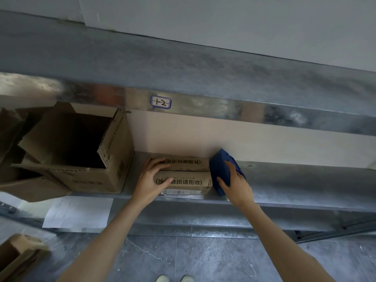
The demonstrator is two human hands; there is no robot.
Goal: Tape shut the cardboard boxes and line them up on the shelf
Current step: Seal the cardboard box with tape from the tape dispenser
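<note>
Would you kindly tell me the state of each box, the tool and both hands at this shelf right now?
small box: flaps folded shut, lying on the shelf; tape cannot be made out.
big box: flaps open, standing left of the small box.
floor box: open.
tape dispenser: held at the small box's right end.
left hand: fingers laid flat on the small box.
right hand: grips the tape dispenser.

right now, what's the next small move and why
Probably lift the blue tool onto the small box to tape its seam: the left hand rests on the box, the right hand grips the tool at its right end, and no tape shows.
</note>
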